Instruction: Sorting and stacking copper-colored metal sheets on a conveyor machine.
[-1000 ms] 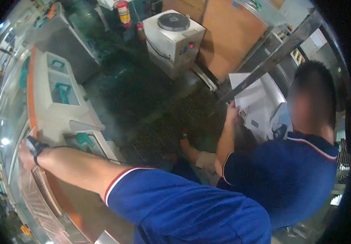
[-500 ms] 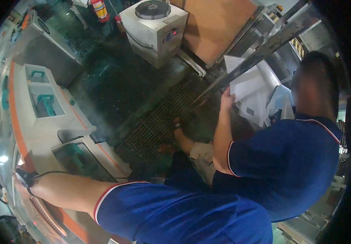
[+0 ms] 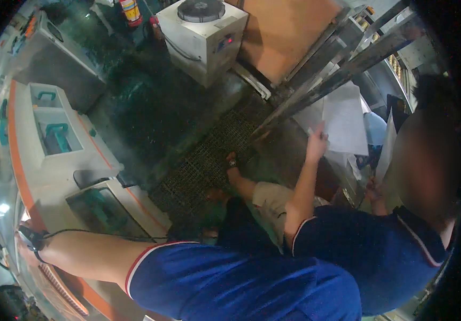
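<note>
Dark floor behind, one white unit standing on it, and the right arm stretches out nearly straight, right hand at the orange-edged machine, one ribbed strip just below; can't tell whether that grip is closed! Since half a second ago, the co-worker's raised hand has shifted rightward by the papers, and a second hand now shows.

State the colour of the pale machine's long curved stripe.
The long curved stripe is orange; head view.
</note>
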The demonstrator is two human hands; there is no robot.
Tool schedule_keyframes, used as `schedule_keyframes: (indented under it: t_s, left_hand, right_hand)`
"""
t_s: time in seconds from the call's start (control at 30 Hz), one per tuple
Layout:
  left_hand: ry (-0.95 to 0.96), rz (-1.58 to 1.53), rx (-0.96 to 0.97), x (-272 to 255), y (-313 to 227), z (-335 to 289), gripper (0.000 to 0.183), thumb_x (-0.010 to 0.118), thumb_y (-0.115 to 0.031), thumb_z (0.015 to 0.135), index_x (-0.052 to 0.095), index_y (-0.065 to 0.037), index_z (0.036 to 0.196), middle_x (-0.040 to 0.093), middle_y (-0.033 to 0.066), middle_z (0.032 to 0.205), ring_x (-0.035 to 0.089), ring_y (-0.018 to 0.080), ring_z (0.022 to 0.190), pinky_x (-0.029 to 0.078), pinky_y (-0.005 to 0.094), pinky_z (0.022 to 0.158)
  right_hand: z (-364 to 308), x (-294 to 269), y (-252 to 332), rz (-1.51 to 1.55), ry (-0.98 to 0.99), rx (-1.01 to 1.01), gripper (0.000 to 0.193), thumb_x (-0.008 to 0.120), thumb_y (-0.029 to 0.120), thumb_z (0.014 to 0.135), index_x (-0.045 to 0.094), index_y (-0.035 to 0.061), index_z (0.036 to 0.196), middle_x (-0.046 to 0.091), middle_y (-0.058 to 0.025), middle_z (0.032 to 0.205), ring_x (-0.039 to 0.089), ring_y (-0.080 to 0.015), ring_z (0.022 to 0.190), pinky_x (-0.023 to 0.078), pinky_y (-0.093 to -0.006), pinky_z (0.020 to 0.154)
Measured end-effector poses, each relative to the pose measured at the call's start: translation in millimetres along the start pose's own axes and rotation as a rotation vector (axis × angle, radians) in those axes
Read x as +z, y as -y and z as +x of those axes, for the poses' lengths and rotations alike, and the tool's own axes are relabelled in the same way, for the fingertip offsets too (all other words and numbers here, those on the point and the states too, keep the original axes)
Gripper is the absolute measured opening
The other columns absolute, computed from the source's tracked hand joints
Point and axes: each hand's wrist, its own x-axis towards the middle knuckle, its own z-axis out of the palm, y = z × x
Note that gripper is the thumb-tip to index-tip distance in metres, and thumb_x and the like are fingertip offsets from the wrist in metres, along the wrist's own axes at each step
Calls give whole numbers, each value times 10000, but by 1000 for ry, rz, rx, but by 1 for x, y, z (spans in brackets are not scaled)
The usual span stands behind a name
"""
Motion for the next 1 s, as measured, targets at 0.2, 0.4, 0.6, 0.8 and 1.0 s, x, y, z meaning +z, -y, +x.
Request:
schedule_keyframes:
  t_s: [0.2, 0.4, 0.6, 0.8, 1.0]
  left_hand:
    - [-2, 17, -44, -5, 19, -4, 260, 484, -218, 1007, 652, -52, 1116, 634, 184, 1165, 608, 314, 1069, 447, 462, 997]
    - [4, -3, -32, 5, 9, 2, 250, 482, -218, 1000, 650, -63, 1105, 630, 169, 1164, 602, 301, 1068, 444, 459, 992]
    - [7, -30, -28, 10, 10, 0, 241, 481, -217, 993, 648, -75, 1094, 626, 153, 1163, 597, 289, 1066, 440, 456, 987]
    - [9, -42, -9, 13, -3, 4, 233, 480, -217, 986, 646, -87, 1083, 622, 138, 1161, 591, 277, 1065, 437, 453, 982]
    - [2, -55, 1, 16, -2, 3, 224, 478, -217, 979, 644, -98, 1072, 618, 123, 1160, 585, 264, 1064, 433, 450, 977]
  right_hand:
    - [-5, -32, 16, -76, 35, 72, 652, 510, 94, 966, 322, 237, 1574, 590, -276, 1287, 668, -406, 1050, 558, -464, 838]
    - [6, -62, 1, -138, 47, 165, 654, 549, 113, 963, 308, 142, 1570, 579, -317, 1293, 675, -425, 1019, 555, -457, 867]
    - [28, -105, -36, -251, -94, 380, 600, 569, 167, 971, 349, 45, 1516, 601, -304, 1256, 669, -405, 1009, 547, -462, 843]
    - [37, -114, -84, -253, -23, 533, 590, 597, 207, 945, 398, 88, 1488, 569, -243, 1312, 585, -382, 1109, 472, -475, 922]
    - [39, -110, -75, -280, -5, 357, 581, 626, 248, 919, 446, 131, 1459, 538, -181, 1367, 501, -359, 1209, 397, -487, 1000]
